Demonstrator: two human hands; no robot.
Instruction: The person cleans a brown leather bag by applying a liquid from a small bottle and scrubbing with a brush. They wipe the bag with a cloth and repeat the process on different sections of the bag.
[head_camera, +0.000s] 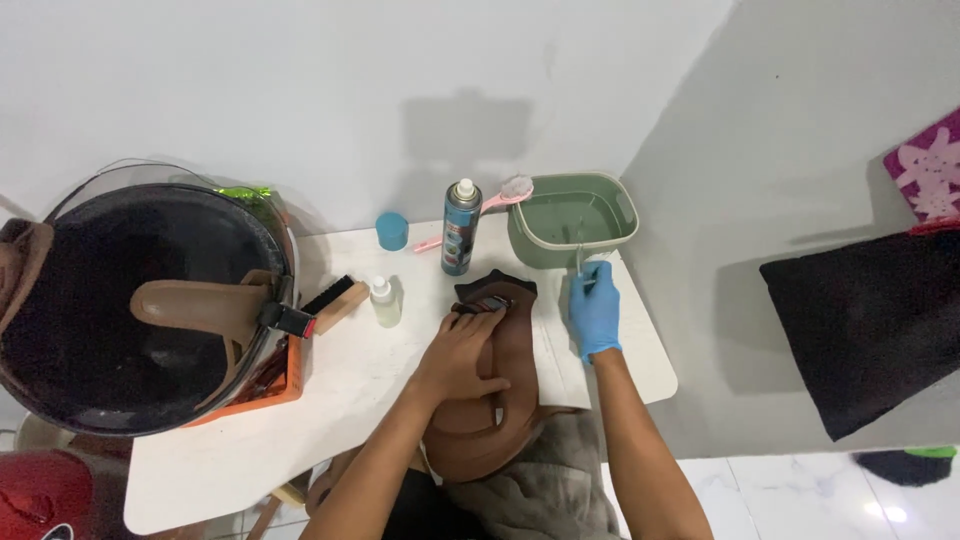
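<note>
While my bare left hand (462, 352) presses flat on the brown helmet liner pad (495, 385), fingers spread rather than curled around anything, I read this step as cleaning the pad's top edge. That hand is unclenched, pinning and not gripping. My right hand (595, 308), in a blue glove, is closed on a thin tool (579, 262), probably a small brush, though its tip is too small to tell. It hovers just right of the pad, at the near rim of the green plastic basin (573, 218), apart from the pad itself.

Taking the pad as landmark: it lies at the near edge of the white table (250, 440), its lower end hanging over onto a grey cloth (545, 490). My left fingertips sit at the pad's far end, beside a dark patch with a red mark. The basin stands just beyond and to the right. A spray can (461, 228) stands directly beyond the pad, with a pink brush (500, 198) behind it and a blue cap (392, 231) further left. A small clear bottle (385, 302) and a wooden scrub brush (335, 303) lie to the left, and well left sits the upturned black helmet (140, 310) on an orange tray (275, 385).

To do this well, I judge I should keep the left palm pressing firmly so the pad cannot slide, and work the tool in short strokes away from my fingers
</note>
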